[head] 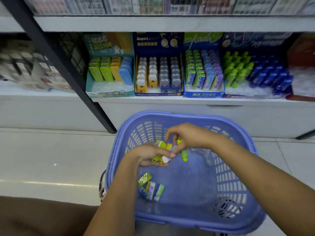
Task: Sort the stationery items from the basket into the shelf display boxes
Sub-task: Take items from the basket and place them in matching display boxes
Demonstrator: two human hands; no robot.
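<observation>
left hand [148, 156]: curled round small yellow, green and white stationery pieces [160, 158]
right hand [190, 136]: fingertips pinching a small green piece [179, 141]
lilac slatted plastic basket [196, 117]: wrapped packets [150, 188] inside

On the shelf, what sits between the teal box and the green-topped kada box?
In the head view, the dark blue Gaspard box, filled with yellow and blue dog-shaped items, stands between them.

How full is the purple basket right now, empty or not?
Not empty: wrapped packets lie on the basket floor; left hand and right hand hold more small items.
</observation>
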